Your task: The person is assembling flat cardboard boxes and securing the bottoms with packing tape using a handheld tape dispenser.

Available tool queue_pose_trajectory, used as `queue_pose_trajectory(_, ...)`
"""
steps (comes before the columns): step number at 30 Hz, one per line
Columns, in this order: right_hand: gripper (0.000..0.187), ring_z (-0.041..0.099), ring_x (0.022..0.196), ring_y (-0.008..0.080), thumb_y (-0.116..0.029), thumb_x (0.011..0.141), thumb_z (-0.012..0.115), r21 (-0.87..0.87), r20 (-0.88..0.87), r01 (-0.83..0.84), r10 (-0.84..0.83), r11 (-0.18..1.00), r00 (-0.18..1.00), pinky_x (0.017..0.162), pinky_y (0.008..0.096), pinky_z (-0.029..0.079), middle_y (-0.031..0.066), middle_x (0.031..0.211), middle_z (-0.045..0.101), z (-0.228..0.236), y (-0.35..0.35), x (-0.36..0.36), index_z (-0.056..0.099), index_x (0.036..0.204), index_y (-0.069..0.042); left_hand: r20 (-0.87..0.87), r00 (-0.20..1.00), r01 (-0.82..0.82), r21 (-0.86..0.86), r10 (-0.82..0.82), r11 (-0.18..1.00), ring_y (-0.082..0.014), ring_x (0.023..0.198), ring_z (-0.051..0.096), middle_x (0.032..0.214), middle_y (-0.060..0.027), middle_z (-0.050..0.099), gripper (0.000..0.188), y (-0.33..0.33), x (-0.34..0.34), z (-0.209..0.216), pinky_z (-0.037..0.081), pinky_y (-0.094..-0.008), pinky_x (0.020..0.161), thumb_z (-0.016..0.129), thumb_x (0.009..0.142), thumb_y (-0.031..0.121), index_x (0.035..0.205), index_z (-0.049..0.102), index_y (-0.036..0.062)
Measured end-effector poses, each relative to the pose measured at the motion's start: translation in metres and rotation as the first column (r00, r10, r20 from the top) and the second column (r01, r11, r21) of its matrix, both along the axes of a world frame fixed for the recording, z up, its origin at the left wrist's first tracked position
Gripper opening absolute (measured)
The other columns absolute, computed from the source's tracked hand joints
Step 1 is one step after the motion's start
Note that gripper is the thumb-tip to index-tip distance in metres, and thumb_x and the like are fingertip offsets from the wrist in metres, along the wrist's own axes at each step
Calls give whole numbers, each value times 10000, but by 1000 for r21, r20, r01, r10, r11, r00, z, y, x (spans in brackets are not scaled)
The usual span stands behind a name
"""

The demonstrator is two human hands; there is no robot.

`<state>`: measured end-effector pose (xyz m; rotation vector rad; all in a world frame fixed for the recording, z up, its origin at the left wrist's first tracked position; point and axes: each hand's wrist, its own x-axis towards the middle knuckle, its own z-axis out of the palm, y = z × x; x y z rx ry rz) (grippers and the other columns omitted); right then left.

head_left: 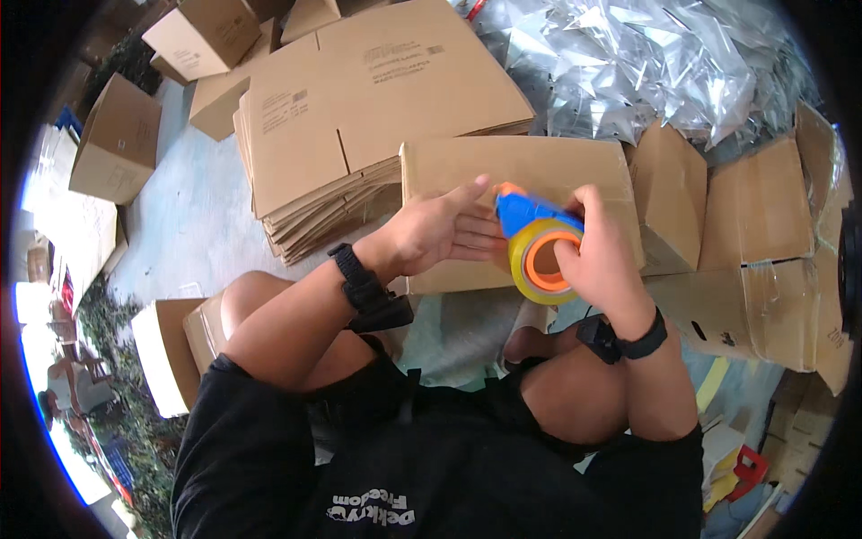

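Observation:
My right hand (600, 256) grips a tape dispenser (532, 216) with a blue body, orange parts and a roll of yellowish tape. The dispenser is tilted, its orange tip pointing up and left toward my other hand. My left hand (442, 229) is open, fingers stretched out beside that tip; its fingertips partly pass behind the dispenser. Both hands are over a brown cardboard box (521, 160) in front of my knees. Whether my left fingers touch the box cannot be made out.
A tall stack of flattened cartons (377, 85) lies beyond the box to the left. Crumpled silvery plastic film (628, 67) piles up at the far right. An open carton (754, 305) stands on the right, and more boxes (117, 139) sit on the left.

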<state>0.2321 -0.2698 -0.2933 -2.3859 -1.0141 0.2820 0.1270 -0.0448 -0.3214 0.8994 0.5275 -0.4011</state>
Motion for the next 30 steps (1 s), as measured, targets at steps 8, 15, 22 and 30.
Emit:
queue_pose_trajectory(8, 827, 559, 983, 408, 22, 749, 652, 139, 259, -172, 132, 975, 957, 866, 483, 491, 195, 1062, 519, 15, 2, -34, 396, 1526, -97, 111, 994, -18, 21, 16, 1000, -258, 1124, 672, 1270, -182, 649, 550, 11, -13, -1, 531, -388, 998, 627, 1009, 384, 1319, 566, -66)
queue_pose_trajectory(15, 797, 568, 945, 381, 4, 714, 691, 137, 136, -375, 357, 917, 924, 855, 459, 504, 181, 1038, 515, 36, -7, -26, 534, 1466, -206, 192, 981, -19, -114, 41, 993, -207, 1117, 660, 1259, -130, 656, 391, 22, -16, -14, 531, -349, 979, 635, 1006, 156, 1336, 542, -33)
queue_pose_trajectory(22, 727, 569, 902, 359, -17, 711, 725, -49, 120, -468, 471, 882, 874, 812, 435, 513, 158, 966, 504, 48, -19, -26, 617, 1389, -255, 189, 979, -103, 154, 73, 983, -234, 991, 704, 1129, -195, 691, 422, 13, -18, 7, 603, -343, 855, 661, 941, 2, 1321, 486, -61)
queue_pose_trajectory(30, 695, 537, 839, 339, -24, 714, 746, -75, 154, -404, 411, 912, 898, 763, 428, 497, 127, 898, 460, 54, -30, -33, 644, 1360, -256, 207, 971, -185, 330, 121, 926, -264, 896, 743, 999, -222, 727, 445, 49, -26, 9, 633, -342, 786, 715, 889, -21, 1247, 470, -121)
